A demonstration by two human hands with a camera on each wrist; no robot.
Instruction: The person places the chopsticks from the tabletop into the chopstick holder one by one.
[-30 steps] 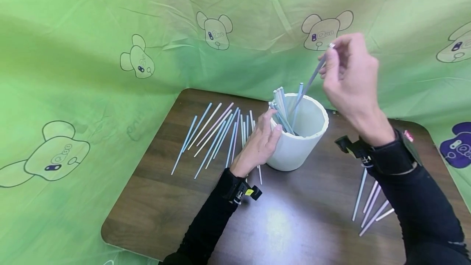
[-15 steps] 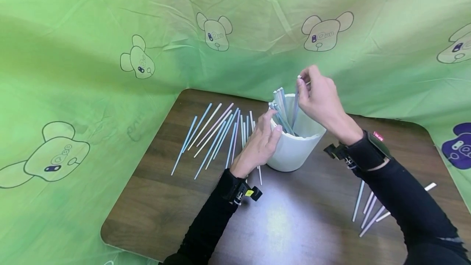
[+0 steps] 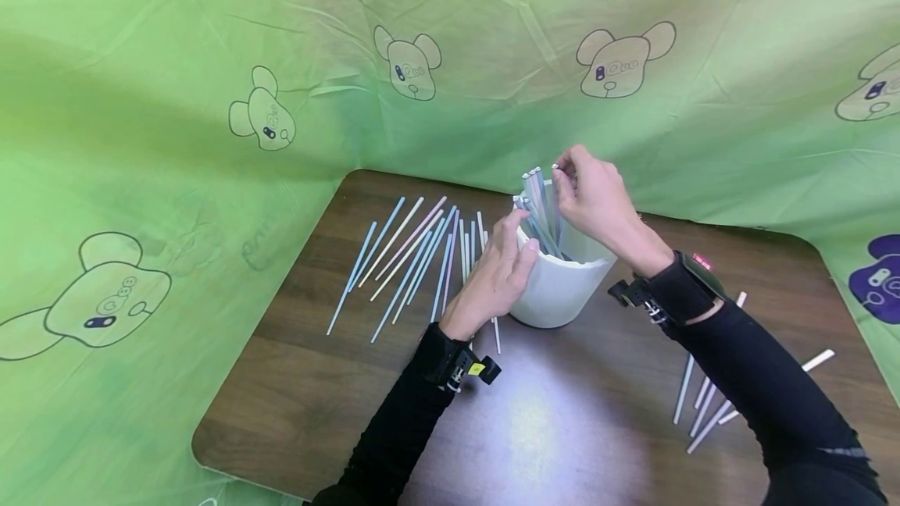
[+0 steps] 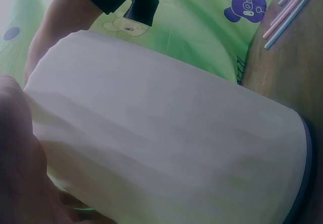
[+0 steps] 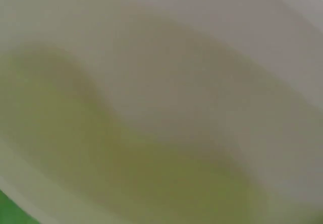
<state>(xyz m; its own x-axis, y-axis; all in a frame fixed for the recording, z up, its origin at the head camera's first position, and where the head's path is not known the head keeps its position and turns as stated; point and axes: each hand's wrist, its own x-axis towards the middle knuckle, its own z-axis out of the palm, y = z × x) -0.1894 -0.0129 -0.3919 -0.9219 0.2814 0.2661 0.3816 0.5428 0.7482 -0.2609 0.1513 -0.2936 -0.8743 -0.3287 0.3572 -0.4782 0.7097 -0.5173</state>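
Left hand (image 3: 495,272) gripping the white bucket's (image 3: 562,291) rim, right hand (image 3: 594,194) pinching a thin straw (image 3: 555,167)
That straw's top is between thumb and fingers, its lower part down inside the bucket, right by a bunch of blue-ish straws (image 3: 536,186) leaning in there. Loose pastel straws (image 3: 411,239) lie spread on the wood-look tabletop (image 3: 302,381) to the left, plus a smaller pile (image 3: 710,429) half hidden by the right sleeve (image 3: 766,389). Green sheet (image 3: 211,100) behind it all.
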